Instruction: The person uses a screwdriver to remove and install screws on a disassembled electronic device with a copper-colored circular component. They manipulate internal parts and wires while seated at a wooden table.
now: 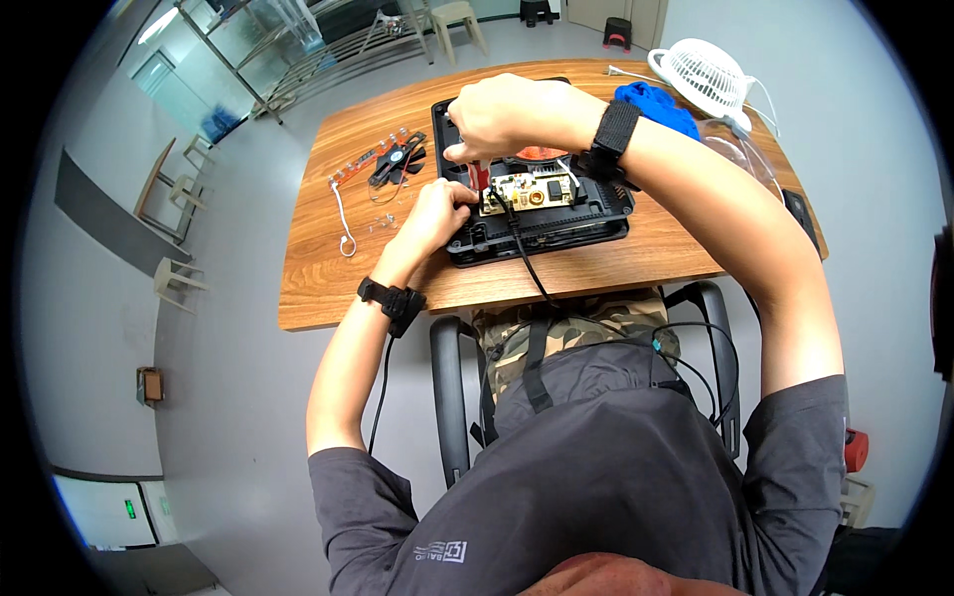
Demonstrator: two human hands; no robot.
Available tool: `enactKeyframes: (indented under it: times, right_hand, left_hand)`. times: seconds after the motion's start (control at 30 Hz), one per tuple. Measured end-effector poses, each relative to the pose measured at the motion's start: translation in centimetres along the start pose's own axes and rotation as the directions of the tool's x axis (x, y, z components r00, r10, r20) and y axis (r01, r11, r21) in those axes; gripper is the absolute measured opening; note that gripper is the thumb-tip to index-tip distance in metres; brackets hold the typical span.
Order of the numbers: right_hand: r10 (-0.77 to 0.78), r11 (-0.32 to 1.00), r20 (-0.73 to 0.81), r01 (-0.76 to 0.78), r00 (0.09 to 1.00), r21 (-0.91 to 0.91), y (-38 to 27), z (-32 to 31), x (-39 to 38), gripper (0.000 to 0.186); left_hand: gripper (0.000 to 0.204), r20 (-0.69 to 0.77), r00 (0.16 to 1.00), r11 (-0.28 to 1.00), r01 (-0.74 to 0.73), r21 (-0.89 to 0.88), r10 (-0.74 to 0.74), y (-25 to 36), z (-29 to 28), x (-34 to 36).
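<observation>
An opened black appliance housing (pixel 606 221) lies on the wooden table before me. Inside it sit a pale circuit board (pixel 537 195) and, farther back, an orange-red round coil (pixel 540 153). My right hand (pixel 497 115) is closed around a screwdriver (pixel 479 177) with a red handle, held upright over the board's left end. My left hand (pixel 437 212) reaches to the housing's left side, its fingertips pinched together beside the screwdriver's lower end. Whatever those fingertips hold is too small to see. A black cord (pixel 521 248) runs from the board over the table's front edge.
Left of the housing lie a small black fan (pixel 397 161), a red strip with clear pieces (pixel 364 161), a white cable (pixel 344 221) and small loose parts (pixel 382 223). A white fan (pixel 704 75), blue cloth (pixel 658 107) and dark flat object (pixel 801 221) occupy the right side.
</observation>
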State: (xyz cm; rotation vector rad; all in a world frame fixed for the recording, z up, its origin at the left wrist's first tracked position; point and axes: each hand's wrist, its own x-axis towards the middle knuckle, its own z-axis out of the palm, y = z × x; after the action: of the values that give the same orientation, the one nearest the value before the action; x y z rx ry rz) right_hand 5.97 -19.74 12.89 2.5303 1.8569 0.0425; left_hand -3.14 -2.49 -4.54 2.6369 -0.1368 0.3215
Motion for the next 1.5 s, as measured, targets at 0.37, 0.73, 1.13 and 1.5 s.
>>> enactKeyframes:
  times: [0.37, 0.73, 1.13, 1.5]
  right_hand:
    - [-0.123, 0.979, -0.014, 0.123, 0.992, 0.162, 1.6, 1.2, 1.8, 0.048]
    - [0.043, 0.999, -0.010, -0.043, 0.999, -0.028, 1.2, 0.5, 1.8, 0.059]
    - [-0.078, 0.994, -0.083, 0.071, 0.993, -0.086, 0.7, 1.9, 2.5, 0.037]
    - [-0.046, 0.999, 0.100, 0.047, 0.994, -0.017, 0.5, 1.0, 3.0, 0.044]
  left_hand:
    - [0.021, -0.018, 0.999, 0.999, -0.039, 0.017, 0.039, 0.1, -0.1, 0.0]
    - [0.022, -0.025, 0.998, 0.998, -0.055, -0.012, 0.055, -0.3, 0.2, 0.2]
    - [0.022, -0.034, 0.998, 0.999, -0.047, -0.018, 0.046, -0.5, 0.3, 0.1]
    - [0.023, -0.016, 0.999, 0.999, -0.049, 0.015, 0.050, -0.5, 0.5, 0.3]
